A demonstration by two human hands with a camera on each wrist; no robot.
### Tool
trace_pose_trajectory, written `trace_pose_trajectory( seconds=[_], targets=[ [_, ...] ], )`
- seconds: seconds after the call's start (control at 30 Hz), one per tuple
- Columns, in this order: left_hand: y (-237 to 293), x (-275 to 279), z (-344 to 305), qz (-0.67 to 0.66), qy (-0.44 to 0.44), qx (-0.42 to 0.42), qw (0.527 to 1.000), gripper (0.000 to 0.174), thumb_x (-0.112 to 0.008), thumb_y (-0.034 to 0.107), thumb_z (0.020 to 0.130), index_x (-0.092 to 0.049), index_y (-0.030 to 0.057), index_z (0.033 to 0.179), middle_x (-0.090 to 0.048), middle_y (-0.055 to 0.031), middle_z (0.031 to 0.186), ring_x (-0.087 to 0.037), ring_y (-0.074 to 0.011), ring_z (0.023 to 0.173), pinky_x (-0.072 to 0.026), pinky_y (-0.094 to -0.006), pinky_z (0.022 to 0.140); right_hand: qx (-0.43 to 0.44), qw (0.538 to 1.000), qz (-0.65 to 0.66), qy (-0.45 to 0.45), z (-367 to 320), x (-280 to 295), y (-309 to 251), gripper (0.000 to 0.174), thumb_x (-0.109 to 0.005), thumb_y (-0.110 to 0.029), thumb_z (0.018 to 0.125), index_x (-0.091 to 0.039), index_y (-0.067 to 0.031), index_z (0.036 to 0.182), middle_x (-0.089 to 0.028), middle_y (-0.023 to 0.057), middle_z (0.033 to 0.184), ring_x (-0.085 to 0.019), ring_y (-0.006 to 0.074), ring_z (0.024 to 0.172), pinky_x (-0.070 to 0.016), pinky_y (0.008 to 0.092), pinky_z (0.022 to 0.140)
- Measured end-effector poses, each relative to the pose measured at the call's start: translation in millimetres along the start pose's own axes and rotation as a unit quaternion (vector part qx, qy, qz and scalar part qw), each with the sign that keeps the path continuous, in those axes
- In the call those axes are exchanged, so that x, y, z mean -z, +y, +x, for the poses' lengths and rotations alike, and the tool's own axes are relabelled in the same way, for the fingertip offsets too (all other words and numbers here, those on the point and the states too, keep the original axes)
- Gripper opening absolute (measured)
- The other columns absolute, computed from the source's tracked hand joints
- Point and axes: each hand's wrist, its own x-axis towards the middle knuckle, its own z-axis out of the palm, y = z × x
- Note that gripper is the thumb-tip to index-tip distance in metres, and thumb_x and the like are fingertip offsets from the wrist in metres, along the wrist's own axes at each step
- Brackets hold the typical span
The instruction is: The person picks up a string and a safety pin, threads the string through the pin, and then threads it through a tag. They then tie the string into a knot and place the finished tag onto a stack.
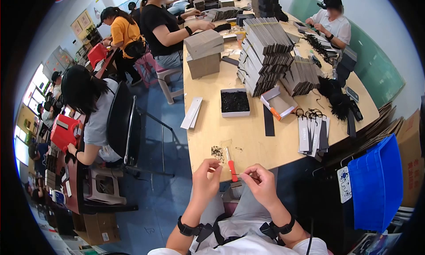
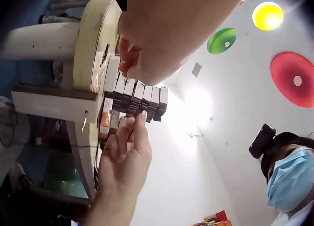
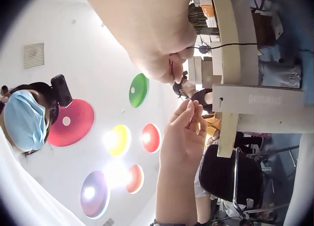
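Near the table's front edge, my right hand [image 1: 261, 184] pinches a thin black cord [image 3: 235, 45] between thumb and forefinger. In the right wrist view the cord hangs down past the table edge. Just left of it, my left hand [image 1: 206, 184] has thumb and fingertips pressed together; I cannot tell what is between them. A printed tag [image 3: 265, 99] with a small pin through its hole stands out between the hands in both wrist views. Beyond my hands, a red-handled tool [image 1: 232, 171] and a small pile of dark pins [image 1: 217, 153] lie on the table [image 1: 208, 140].
A white box [image 1: 234, 115] of small black pieces sits farther back. Tall stacks of tags [image 1: 268, 47] rise behind it. Finished-looking tags with black loops [image 1: 312, 133] lie right. A blue bin [image 1: 378, 186] stands beside me. Other people work around the room.
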Motion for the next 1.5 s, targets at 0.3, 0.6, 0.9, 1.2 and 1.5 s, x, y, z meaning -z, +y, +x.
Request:
trace_pose_trajectory(
  seconds=[0.3, 0.6, 0.9, 1.2, 1.5],
  targets=[
    [21, -6, -20, -0.05, -0.011, -0.016, 0.999, 0.019, -0.066, 0.0, 0.08, -0.06, 0.0, 0.098, -0.067, -0.0087, 0.082, -0.064, -0.0149, 0.077, -0.0484, -0.0261, 0.07, 0.091, 0.991, -0.082, 0.046, -1, -9, -4, 0.01, -0.071, -0.006, 0.08, -0.063, -0.0019, 0.083, -0.065, 0.0026, 0.074, -0.045, 0.0032, 0.051, -0.0345, 0.0207, 0.045],
    [23, -8, -24, -0.047, -0.027, -0.032, 0.998, 0.024, -0.068, 0.001, 0.081, -0.059, 0.0018, 0.103, -0.067, -0.0112, 0.086, -0.067, -0.0201, 0.08, -0.0509, -0.0296, 0.072, 0.014, 0.999, -0.016, 0.031, 1, -7, 10, 0.01, -0.07, -0.004, 0.081, -0.064, 0.0003, 0.087, -0.062, -0.0002, 0.068, -0.042, 0.0, 0.053, -0.0333, 0.0183, 0.046],
    [24, -14, -30, -0.105, -0.028, 0.026, 0.994, 0.021, -0.068, 0.002, 0.082, -0.06, 0.0006, 0.102, -0.069, -0.0111, 0.086, -0.068, -0.0175, 0.082, -0.0518, -0.0286, 0.069, -0.004, 0.998, 0.057, -0.035, 1, 2, 19, 0.008, -0.066, -0.005, 0.086, -0.063, 0.0013, 0.09, -0.063, 0.0004, 0.072, -0.049, 0.0005, 0.06, -0.0385, 0.0171, 0.052],
    [14, -28, -41, -0.22, -0.02, 0.096, 0.971, 0.01, -0.064, 0.007, 0.089, -0.064, -0.0026, 0.092, -0.064, -0.0055, 0.089, -0.06, -0.0101, 0.08, -0.0476, -0.0228, 0.072, -0.027, 0.991, 0.114, -0.062, -4, 1, 15, 0.008, -0.064, -0.005, 0.088, -0.061, 0.0022, 0.091, -0.064, 0.0012, 0.079, -0.056, 0.0033, 0.07, -0.0454, 0.0181, 0.062],
    [18, -28, -37, -0.201, -0.02, 0.088, 0.975, 0.011, -0.062, 0.009, 0.089, -0.061, -0.0019, 0.089, -0.062, -0.0072, 0.082, -0.059, -0.0128, 0.075, -0.0471, -0.025, 0.063, -0.033, 0.99, 0.124, -0.065, -7, -3, 17, 0.008, -0.064, -0.003, 0.087, -0.062, 0.0022, 0.093, -0.064, 0.002, 0.078, -0.057, 0.0036, 0.069, -0.0457, 0.0175, 0.061]
  ],
)
